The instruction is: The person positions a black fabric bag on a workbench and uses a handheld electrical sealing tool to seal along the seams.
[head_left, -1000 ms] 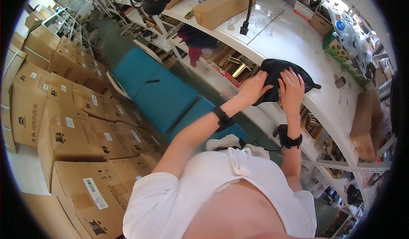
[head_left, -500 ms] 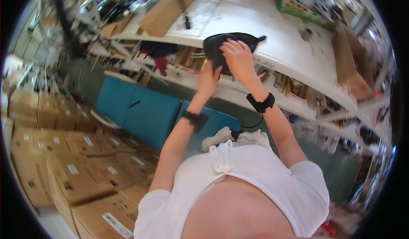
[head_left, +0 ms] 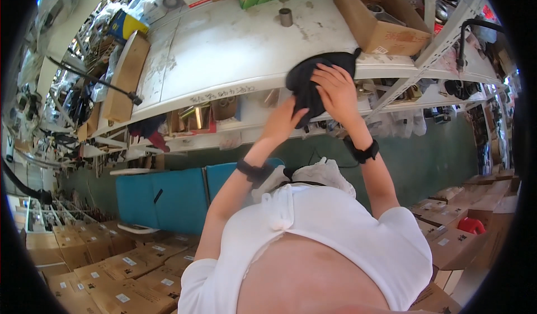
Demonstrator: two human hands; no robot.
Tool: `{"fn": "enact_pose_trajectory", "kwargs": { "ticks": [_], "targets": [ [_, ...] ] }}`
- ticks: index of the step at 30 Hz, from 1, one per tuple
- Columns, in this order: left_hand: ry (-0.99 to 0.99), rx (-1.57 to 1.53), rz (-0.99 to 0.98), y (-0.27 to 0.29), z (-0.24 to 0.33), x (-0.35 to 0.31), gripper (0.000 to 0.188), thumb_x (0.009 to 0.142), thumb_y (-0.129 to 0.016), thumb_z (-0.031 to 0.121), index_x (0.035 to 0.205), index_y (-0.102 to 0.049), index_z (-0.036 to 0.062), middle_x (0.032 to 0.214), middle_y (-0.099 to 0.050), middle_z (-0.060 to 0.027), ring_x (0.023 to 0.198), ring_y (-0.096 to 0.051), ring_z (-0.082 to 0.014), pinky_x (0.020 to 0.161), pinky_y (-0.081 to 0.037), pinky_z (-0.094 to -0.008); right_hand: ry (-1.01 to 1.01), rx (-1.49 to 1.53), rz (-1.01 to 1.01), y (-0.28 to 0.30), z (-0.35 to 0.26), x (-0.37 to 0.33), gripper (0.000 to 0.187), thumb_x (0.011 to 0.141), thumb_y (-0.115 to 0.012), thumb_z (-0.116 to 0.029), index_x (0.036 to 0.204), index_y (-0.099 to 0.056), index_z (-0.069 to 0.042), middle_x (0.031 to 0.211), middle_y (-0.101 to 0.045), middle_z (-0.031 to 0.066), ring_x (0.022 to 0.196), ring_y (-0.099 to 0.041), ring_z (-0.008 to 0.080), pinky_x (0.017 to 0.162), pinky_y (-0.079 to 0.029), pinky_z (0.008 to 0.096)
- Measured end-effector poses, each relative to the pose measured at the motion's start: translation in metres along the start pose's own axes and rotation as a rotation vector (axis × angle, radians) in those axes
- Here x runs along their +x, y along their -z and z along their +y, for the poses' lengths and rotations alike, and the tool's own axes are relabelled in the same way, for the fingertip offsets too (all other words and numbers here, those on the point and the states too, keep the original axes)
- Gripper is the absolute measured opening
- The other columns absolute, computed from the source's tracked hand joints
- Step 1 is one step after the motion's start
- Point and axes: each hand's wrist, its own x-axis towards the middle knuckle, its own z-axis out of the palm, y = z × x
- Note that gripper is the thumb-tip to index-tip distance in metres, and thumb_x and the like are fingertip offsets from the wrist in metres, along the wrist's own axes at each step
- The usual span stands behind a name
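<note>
Both of my hands are on a black cloth item point(head_left: 310, 85), soft and cap-like, with a narrow tab at its upper right; whether it is a cap or a pouch I cannot tell. It overlaps the front edge of the white shelf. My left hand point(head_left: 282, 121) pinches its lower left side, thumb toward the cloth. My right hand point(head_left: 337, 93) lies over its right part with the fingers together and bent onto the fabric, the thumb hidden. Black bands circle both wrists.
On the white shelf point(head_left: 224, 45) stand a metal sleeve point(head_left: 286, 17), an open cardboard box point(head_left: 386, 34) and a long cardboard piece point(head_left: 127, 76). Below is a blue padded bench point(head_left: 179, 196). Cartons point(head_left: 128, 263) are stacked at lower left, more point(head_left: 458, 224) at right.
The view has turned, so the shelf and boxes lie differently in it. Both hands still hold the black cloth item, which appears further right and slightly lower.
</note>
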Motion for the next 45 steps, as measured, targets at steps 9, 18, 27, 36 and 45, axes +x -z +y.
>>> {"fn": "enact_pose_trajectory", "kwargs": {
  "ticks": [9, 18, 27, 36, 45],
  "targets": [
    [-0.179, -0.017, -0.149, -0.018, 0.017, 0.012, 0.036, 0.084, -0.048, 0.032, 0.104, -0.046, 0.0017, 0.085, -0.056, -0.02, 0.079, -0.052, -0.0394, 0.066, -0.042, -0.0434, -0.163, -0.011, 0.054, 0.03, 0.014, -0.008, 0.017, 0.072, -0.052, -0.004, 0.088, -0.058, -0.004, 0.093, -0.058, 0.0074, 0.098, -0.05, 0.0243, 0.088, -0.035, 0.0383],
    [-0.104, 0.457, 0.439, 0.093, -0.009, -0.021, 0.037, 0.07, -0.061, 0.01, 0.105, -0.05, 0.0058, 0.096, -0.051, -0.0145, 0.089, -0.048, -0.0326, 0.078, -0.037, -0.0393, -0.145, 0.189, 0.0, -0.014, -0.023, 0.018, 0.023, 0.071, -0.055, -0.005, 0.094, -0.058, -0.008, 0.096, -0.059, 0.0075, 0.098, -0.05, 0.025, 0.088, -0.035, 0.0374],
    [-0.113, 0.793, 0.569, 0.124, -0.013, 0.04, 0.037, 0.072, -0.046, -0.002, 0.106, -0.053, 0.0099, 0.113, -0.044, -0.0182, 0.106, -0.042, -0.0333, 0.091, -0.031, -0.0438, -0.045, -0.017, 0.037, -0.079, -0.064, 0.052, 0.034, 0.071, -0.058, -0.017, 0.104, -0.054, -0.007, 0.112, -0.052, 0.0049, 0.109, -0.044, 0.021, 0.093, -0.031, 0.0349],
    [-0.28, 0.629, 0.222, 0.095, -0.004, 0.013, 0.042, 0.08, -0.042, 0.006, 0.122, -0.043, 0.0108, 0.124, -0.04, -0.0117, 0.119, -0.034, -0.0285, 0.1, -0.021, -0.0429, -0.092, 0.105, -0.088, -0.034, -0.053, 0.027, 0.036, 0.074, -0.055, -0.01, 0.109, -0.051, -0.006, 0.116, -0.05, 0.0071, 0.111, -0.043, 0.0242, 0.096, -0.03, 0.0379],
    [-0.296, 0.736, 0.047, 0.122, -0.06, 0.081, 0.048, 0.082, -0.041, 0.016, 0.129, -0.03, 0.013, 0.125, -0.041, -0.0095, 0.12, -0.035, -0.0234, 0.1, -0.023, -0.0403, -0.067, -0.051, -0.122, -0.101, -0.054, 0.078, 0.043, 0.077, -0.05, -0.026, 0.111, -0.049, -0.001, 0.118, -0.048, 0.0123, 0.114, -0.041, 0.0257, 0.096, -0.029, 0.0409]
  ]
}}
